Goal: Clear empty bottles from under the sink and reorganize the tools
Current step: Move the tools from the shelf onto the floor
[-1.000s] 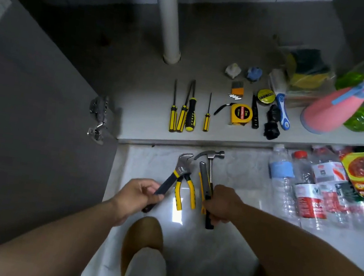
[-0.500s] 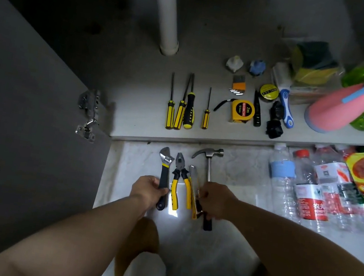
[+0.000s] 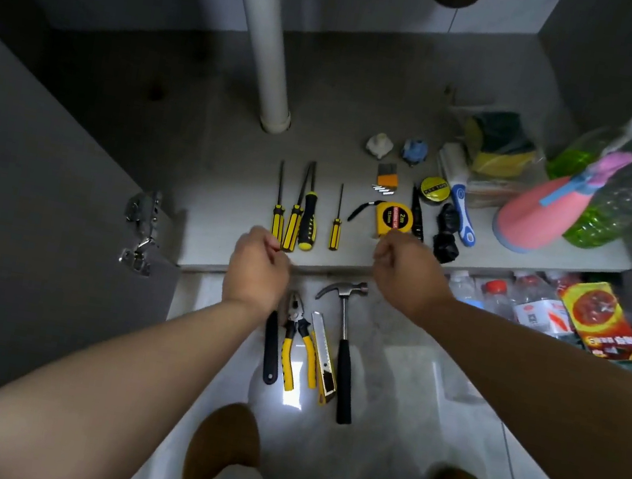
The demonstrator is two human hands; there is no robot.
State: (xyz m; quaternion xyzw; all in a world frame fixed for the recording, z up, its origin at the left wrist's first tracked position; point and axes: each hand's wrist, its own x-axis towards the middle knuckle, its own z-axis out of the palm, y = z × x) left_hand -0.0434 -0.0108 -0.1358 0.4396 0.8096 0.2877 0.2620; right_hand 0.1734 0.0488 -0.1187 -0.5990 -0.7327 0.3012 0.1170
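Grip has been given up on both sides since half a second ago. The left hand (image 3: 257, 271), then wrapped round the handle of the wrench (image 3: 270, 352), and the right hand (image 3: 408, 274), then closed on the hammer (image 3: 345, 372) and the utility knife (image 3: 323, 354), are now raised to the front edge of the cabinet floor (image 3: 214, 165) at the centre of the frame. Both are seen from the back with the fingers curled under, and nothing is seen to be held in either.

The wrench, pliers (image 3: 297, 325), utility knife and hammer are left side by side in a row on the pale tiled floor (image 3: 378, 435), just below centre. The wrench head is hidden by the left wrist.

On the grey cabinet floor, four screwdrivers (image 3: 308, 217) are laid parallel above the left hand. A yellow tape measure (image 3: 392, 218) is partly covered by the right hand. A pink spray bottle (image 3: 537, 216) and a green bottle (image 3: 595, 217) are stood at the right. Clear plastic bottles (image 3: 535, 307) are laid together on the tiles at the right edge, beside a red snack packet (image 3: 599, 321).

A white drain pipe (image 3: 265, 65) is seen running down at the upper centre. A metal hinge (image 3: 142, 228) is fixed to the opened cabinet door (image 3: 37, 236) at the left.
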